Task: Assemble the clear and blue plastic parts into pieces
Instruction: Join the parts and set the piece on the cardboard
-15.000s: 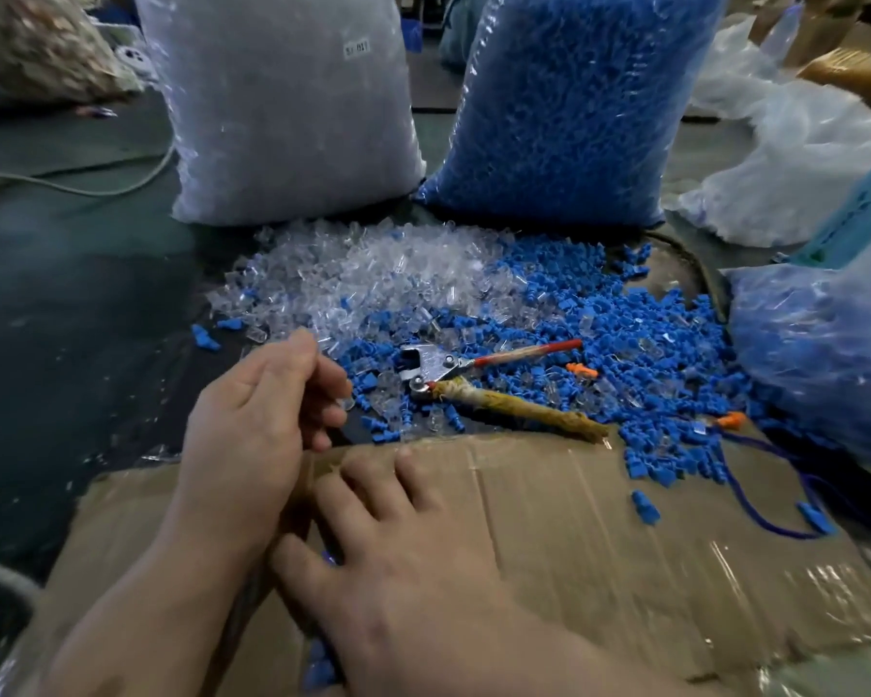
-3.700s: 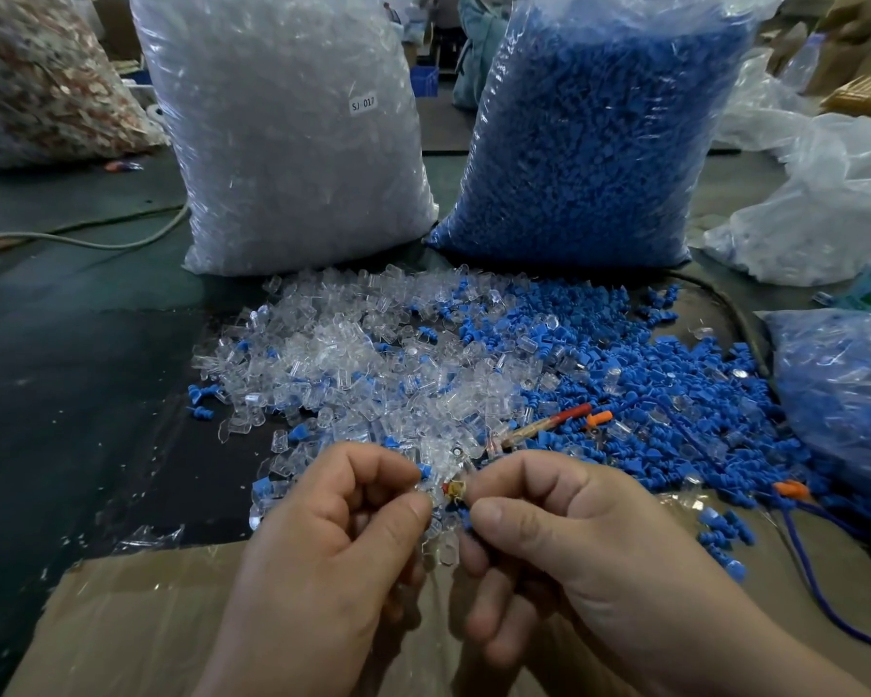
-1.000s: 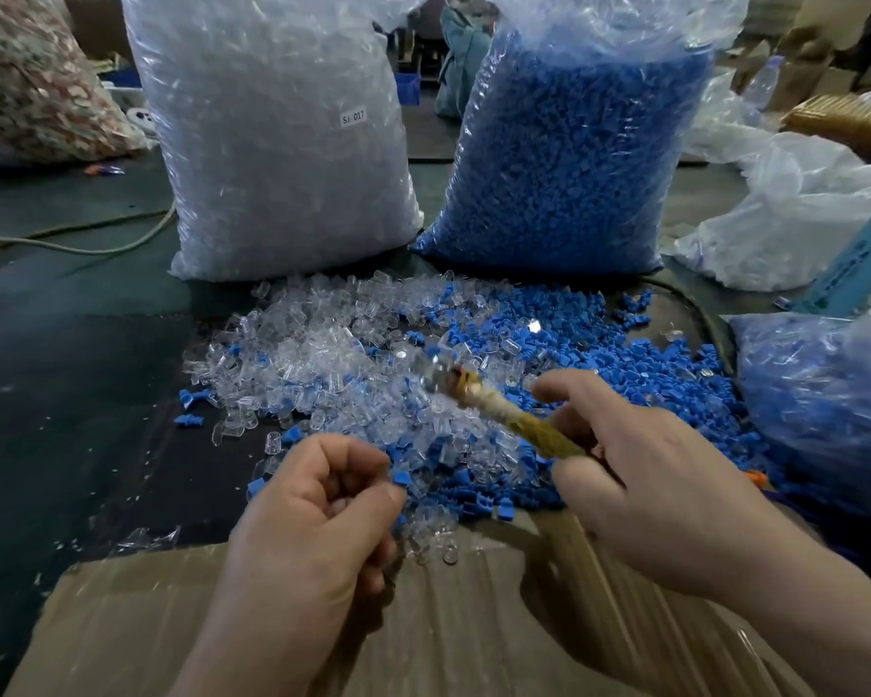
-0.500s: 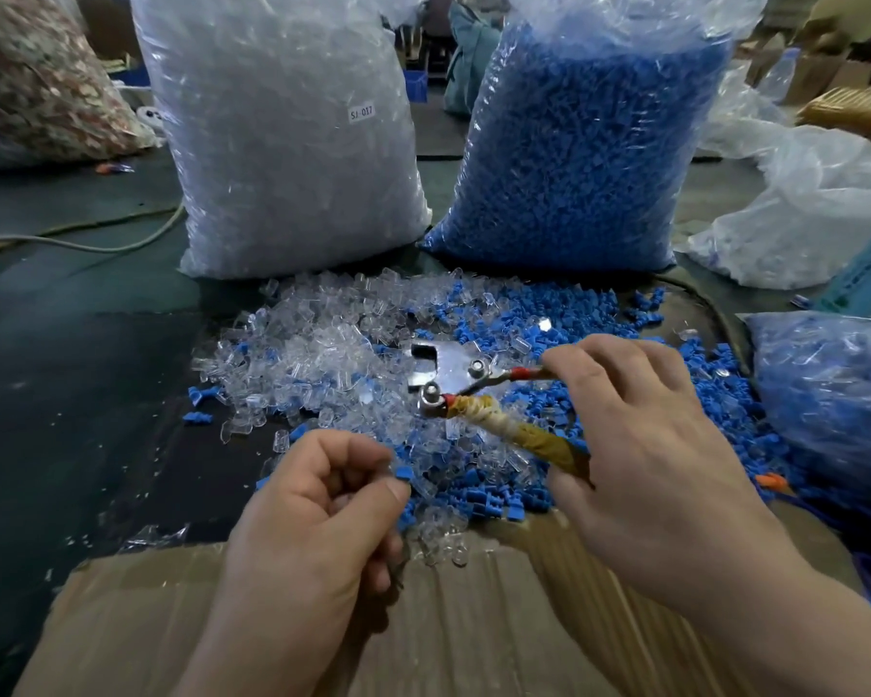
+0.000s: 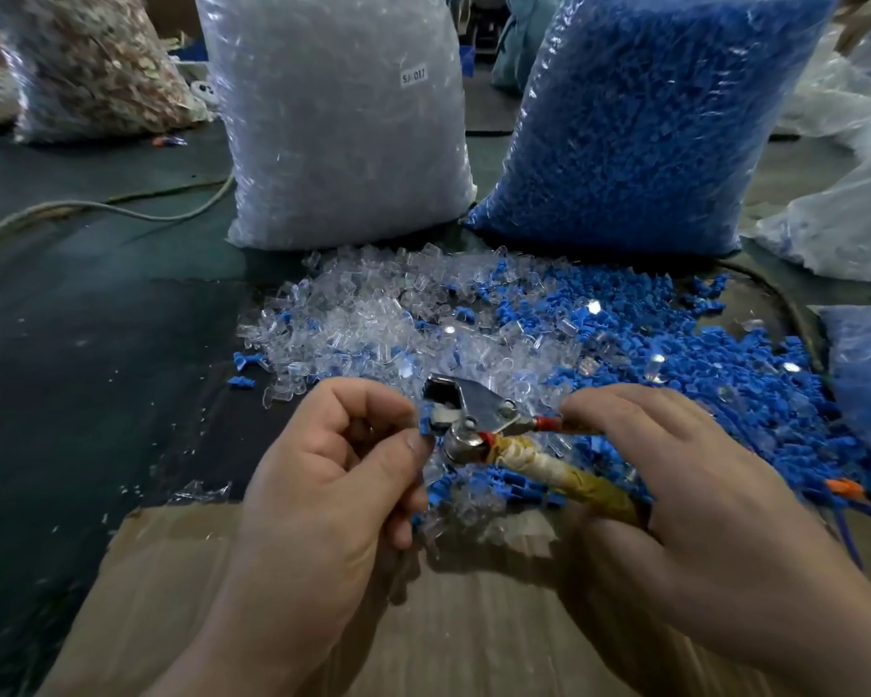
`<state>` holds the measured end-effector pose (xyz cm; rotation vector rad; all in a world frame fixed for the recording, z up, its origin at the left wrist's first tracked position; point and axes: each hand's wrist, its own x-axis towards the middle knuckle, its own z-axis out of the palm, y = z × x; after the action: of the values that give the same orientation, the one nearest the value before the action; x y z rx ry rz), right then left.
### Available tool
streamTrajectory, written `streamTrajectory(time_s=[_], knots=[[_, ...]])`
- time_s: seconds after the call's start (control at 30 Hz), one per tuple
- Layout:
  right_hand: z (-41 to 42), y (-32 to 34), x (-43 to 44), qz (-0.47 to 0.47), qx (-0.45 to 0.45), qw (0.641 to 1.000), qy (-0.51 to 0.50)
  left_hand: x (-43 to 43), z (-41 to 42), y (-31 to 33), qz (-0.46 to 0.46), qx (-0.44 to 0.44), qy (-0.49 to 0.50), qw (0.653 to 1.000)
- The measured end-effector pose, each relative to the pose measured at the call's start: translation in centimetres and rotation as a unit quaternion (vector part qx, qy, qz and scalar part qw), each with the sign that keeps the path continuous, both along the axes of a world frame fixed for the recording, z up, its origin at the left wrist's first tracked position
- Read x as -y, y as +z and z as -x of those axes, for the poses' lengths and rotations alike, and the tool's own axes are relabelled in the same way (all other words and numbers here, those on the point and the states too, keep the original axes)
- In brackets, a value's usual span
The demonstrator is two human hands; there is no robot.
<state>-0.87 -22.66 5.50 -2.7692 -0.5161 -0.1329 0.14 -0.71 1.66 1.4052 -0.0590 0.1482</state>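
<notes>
A loose heap of clear plastic parts [image 5: 373, 319] lies beside a heap of blue plastic parts [image 5: 675, 339] on the dark table. My left hand [image 5: 333, 475] pinches a small blue part [image 5: 427, 426] between thumb and forefinger, right at the metal jaws of the pliers [image 5: 468, 415]. My right hand [image 5: 685, 485] grips the pliers by their two handles, one red, one wrapped in yellowish tape [image 5: 574, 475]. Whether a clear part sits on the blue one is hidden by my fingers.
A big bag of clear parts [image 5: 338, 118] and a big bag of blue parts [image 5: 639, 123] stand behind the heaps. A flat cardboard sheet [image 5: 473, 621] lies under my hands. More bags sit at the right [image 5: 866, 374] and far left [image 5: 86, 67]. A cable [image 5: 96, 208] crosses the table.
My right hand has brought the pliers down and left to my left hand. The blue part now sits at the jaws; half a second ago the pliers were held apart above the heap.
</notes>
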Motion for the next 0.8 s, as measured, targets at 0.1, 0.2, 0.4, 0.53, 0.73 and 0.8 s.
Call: streamTrajectory(time_s=[0.1,0.2,0.4,0.53,0.73,0.8], knots=[[0.1,0.2,0.2,0.011,-0.008,1.0,-0.006,-0.1,0.1,0.2,-0.027,0.013,-0.008,1.0],[0.2,0.2,0.3,0.049,-0.007,0.999,-0.016,-0.2,0.3,0.4,-0.048,0.016,-0.018,0.999],[-0.1,0.1,-0.1,0.09,-0.031,0.995,-0.014,0.0,0.4,0.5,-0.053,0.019,-0.014,0.998],[0.3,0.0,-0.3,0.084,0.004,0.996,-0.038,-0.3,0.4,0.3,-0.08,0.037,-0.01,0.996],[0.0,-0.2,0.1,0.048,-0.042,0.998,-0.018,-0.2,0.4,-0.1,-0.114,0.051,0.037,0.992],[-0.2,-0.1,0.7,0.013,-0.054,0.998,-0.021,0.0,0.4,-0.2,-0.122,0.046,0.043,0.99]])
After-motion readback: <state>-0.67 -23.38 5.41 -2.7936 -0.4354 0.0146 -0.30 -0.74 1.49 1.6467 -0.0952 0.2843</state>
